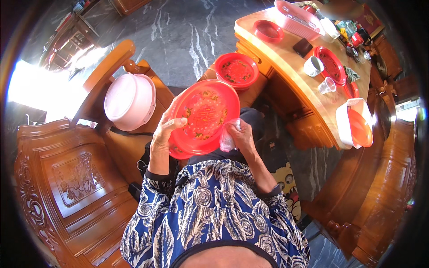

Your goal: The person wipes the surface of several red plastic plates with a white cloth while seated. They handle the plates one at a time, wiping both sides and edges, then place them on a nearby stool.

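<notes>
A round red tray point(204, 109) with a printed flower pattern is held up over my lap, its face toward me. My left hand point(165, 131) grips its left rim, thumb on the front and fingers behind. My right hand point(241, 134) is closed on a pale whitish-pink cloth point(227, 140) pressed against the tray's lower right rim. Beneath the held tray, the edge of another red tray point(178, 153) shows; most of it is hidden. Just beyond stands a red tray point(237, 71) with the same pattern, apparently stacked on others.
To the left, a pink basin point(129, 102) rests on a carved wooden bench point(76, 174). At right, a wooden table point(286, 58) carries a pink basket point(300, 22), red trays point(330, 66), a white mug point(313, 66), a clear cup point(327, 85) and a white-and-orange container point(355, 124).
</notes>
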Demonstrator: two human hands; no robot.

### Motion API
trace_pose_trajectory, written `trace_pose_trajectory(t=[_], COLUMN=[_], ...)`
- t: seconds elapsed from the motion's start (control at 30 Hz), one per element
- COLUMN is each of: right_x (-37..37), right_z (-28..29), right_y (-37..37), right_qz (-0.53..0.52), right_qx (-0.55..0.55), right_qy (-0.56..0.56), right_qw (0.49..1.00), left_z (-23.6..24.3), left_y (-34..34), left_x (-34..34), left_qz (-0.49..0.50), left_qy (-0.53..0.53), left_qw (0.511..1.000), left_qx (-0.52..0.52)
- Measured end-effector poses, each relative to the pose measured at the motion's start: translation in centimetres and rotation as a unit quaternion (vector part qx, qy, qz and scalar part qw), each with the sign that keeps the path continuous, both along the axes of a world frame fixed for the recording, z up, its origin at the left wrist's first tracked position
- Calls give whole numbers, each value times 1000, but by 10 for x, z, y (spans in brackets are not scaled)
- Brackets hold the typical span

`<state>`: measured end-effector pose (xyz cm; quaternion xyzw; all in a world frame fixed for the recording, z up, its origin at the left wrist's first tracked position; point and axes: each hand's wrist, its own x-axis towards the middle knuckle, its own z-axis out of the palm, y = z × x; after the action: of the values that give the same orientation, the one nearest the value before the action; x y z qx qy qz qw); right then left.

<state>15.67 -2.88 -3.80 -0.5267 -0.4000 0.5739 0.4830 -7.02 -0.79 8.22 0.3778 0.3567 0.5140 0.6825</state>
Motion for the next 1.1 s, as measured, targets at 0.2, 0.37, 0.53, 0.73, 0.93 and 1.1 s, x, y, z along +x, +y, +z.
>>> trace_pose_trajectory(t=[0.2,0.37,0.53,0.73,0.93,1.1], right_x=[-5,-25,-34,-21,15,31], right_z=[-9,-11,17,-17,-20,4], right_y=[7,-9,-13,-5,25,41], right_qz=[-89,-43,3,28,-18,-36], right_qx=[14,-113,-236,-105,21,143], right_qy=[5,224,318,196,-51,-262], right_qw=[996,967,918,975,998,954], left_z=[-22,-16,-25,-18,-17,-21], left_y=[-4,-10,-14,-17,-14,-16], left_x=[29,49,46,45,29,25], left_qz=[68,141,179,127,54,2], left_qy=[-81,-8,107,77,35,50], left_qw=[994,985,964,980,992,997], left_qx=[24,97,167,133,111,51])
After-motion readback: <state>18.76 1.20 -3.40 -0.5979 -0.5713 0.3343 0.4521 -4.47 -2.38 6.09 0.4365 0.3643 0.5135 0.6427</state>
